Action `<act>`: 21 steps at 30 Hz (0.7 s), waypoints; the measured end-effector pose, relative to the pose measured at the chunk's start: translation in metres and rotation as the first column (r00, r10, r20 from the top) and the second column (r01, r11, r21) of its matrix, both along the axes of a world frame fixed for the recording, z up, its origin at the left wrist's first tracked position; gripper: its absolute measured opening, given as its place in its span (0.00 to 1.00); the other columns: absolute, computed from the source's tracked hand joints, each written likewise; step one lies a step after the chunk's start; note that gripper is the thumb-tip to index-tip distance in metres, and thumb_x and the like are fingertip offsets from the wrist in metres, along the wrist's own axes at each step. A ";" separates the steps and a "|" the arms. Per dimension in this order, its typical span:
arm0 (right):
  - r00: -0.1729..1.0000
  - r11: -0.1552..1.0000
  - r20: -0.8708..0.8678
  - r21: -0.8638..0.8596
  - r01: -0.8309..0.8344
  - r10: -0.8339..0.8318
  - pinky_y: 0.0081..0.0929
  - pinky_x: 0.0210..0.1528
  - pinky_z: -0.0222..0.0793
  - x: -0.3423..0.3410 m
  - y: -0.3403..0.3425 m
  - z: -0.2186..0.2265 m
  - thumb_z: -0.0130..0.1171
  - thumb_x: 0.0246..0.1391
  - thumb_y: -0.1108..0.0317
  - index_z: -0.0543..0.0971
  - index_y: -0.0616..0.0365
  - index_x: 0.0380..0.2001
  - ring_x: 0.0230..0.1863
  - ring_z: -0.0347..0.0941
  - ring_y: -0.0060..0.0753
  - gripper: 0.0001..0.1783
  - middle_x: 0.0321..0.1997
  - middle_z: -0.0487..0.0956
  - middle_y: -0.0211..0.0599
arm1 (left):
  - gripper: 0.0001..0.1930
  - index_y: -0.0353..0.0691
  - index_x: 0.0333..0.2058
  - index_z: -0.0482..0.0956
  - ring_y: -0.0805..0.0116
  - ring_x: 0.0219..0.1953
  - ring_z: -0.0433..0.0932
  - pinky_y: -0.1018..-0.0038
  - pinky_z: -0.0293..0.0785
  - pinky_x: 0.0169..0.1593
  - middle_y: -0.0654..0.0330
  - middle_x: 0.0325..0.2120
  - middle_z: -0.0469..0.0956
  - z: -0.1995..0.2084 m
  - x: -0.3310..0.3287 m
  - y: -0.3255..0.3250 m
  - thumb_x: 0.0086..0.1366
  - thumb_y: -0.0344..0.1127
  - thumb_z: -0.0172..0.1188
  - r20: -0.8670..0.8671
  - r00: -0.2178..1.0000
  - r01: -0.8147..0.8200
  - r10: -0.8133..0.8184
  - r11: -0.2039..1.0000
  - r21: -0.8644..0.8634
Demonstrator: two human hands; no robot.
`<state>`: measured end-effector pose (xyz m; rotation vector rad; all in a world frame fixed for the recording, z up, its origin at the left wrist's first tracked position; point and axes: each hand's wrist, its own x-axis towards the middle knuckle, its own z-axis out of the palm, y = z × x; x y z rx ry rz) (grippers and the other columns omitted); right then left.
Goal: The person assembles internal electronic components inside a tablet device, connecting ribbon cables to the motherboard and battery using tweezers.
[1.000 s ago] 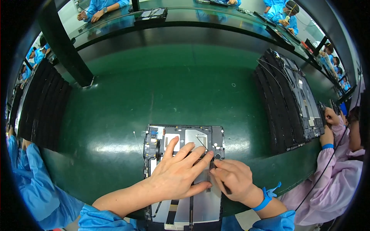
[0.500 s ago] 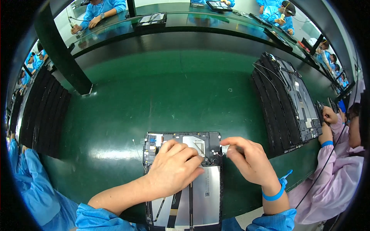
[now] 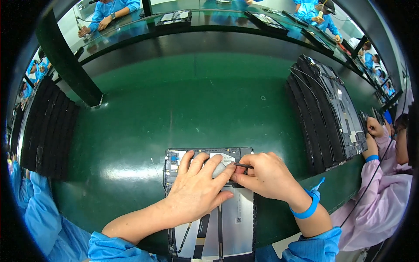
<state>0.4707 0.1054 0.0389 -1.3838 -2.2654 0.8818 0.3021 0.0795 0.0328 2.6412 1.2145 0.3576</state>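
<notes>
Since a moment ago the right hand [image 3: 267, 177] has drawn back in toward the left, so both now meet over the upper part of the opened tablet [image 3: 209, 205], where earlier it was lifted out toward the tablet's right corner. That right hand is closed in a narrow pinch on a thin dark tool [image 3: 243, 165], a slim stick whose tip pokes out leftward toward the other hand's fingertips. Beside it the left hand [image 3: 196, 190] lies flat and fairly open, fingers spread and pressing down on the tablet's inner face, covering a pale grey patch near the top edge; it holds nothing. Both forearms come up from the lower edge in blue sleeves, the left one angled in from the lower left, the right one bent at the wrist, which wears a blue wrist strap [image 3: 306, 208].

The tablet lies face down with its back off, right at the near edge of the green bench [image 3: 183, 100], its long side running toward the person.

Farther out, a stack of dark panels [image 3: 329, 109] leans in a row to the right, and another dark stack [image 3: 46, 126] sits at the left. At the right edge a neighbour in a pink sleeve [image 3: 379, 205] works at the bench. Beyond the bench, more people in blue coats [image 3: 113, 11] sit at a glossy far table.
</notes>
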 end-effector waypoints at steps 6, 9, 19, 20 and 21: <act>0.986 0.973 -0.085 -0.196 0.122 -0.141 0.30 0.18 0.61 0.009 -0.006 0.000 0.52 0.36 0.64 0.73 0.61 0.18 0.14 0.68 0.39 0.10 0.10 0.70 0.41 | 0.22 0.41 0.37 0.69 0.57 0.41 0.62 0.57 0.53 0.48 0.55 0.37 0.64 0.002 -0.005 -0.002 0.43 0.45 0.58 0.148 0.987 0.048 -0.068 0.990 0.133; 0.971 0.940 -0.135 -0.308 0.148 -0.197 0.27 0.16 0.58 0.016 -0.008 -0.004 0.51 0.37 0.65 0.72 0.62 0.19 0.12 0.66 0.34 0.10 0.08 0.68 0.40 | 0.22 0.41 0.37 0.70 0.63 0.39 0.65 0.58 0.55 0.47 0.60 0.34 0.67 -0.001 -0.002 -0.003 0.43 0.46 0.58 0.086 0.974 0.200 -0.208 0.975 0.096; 0.956 0.951 -0.247 -0.298 0.079 -0.157 0.24 0.16 0.57 0.022 -0.008 -0.011 0.53 0.37 0.65 0.71 0.63 0.21 0.12 0.66 0.29 0.10 0.11 0.69 0.39 | 0.26 0.41 0.38 0.70 0.65 0.36 0.64 0.61 0.56 0.45 0.61 0.34 0.66 -0.001 -0.002 0.005 0.44 0.53 0.55 -0.043 0.950 0.313 -0.311 0.947 0.077; 0.953 0.949 -0.258 -0.307 0.072 -0.156 0.24 0.16 0.57 0.023 -0.009 -0.012 0.53 0.37 0.65 0.70 0.62 0.22 0.12 0.65 0.29 0.10 0.10 0.69 0.38 | 0.26 0.41 0.38 0.69 0.66 0.36 0.64 0.60 0.57 0.45 0.62 0.34 0.66 -0.001 -0.002 0.005 0.44 0.53 0.55 -0.061 0.946 0.322 -0.317 0.943 0.081; 0.952 0.948 -0.262 -0.308 0.074 -0.159 0.24 0.16 0.57 0.024 -0.009 -0.012 0.53 0.37 0.65 0.70 0.62 0.22 0.12 0.65 0.29 0.10 0.10 0.69 0.38 | 0.26 0.41 0.38 0.69 0.66 0.36 0.64 0.60 0.57 0.45 0.62 0.34 0.66 0.000 -0.001 0.005 0.44 0.53 0.55 -0.065 0.945 0.325 -0.321 0.942 0.078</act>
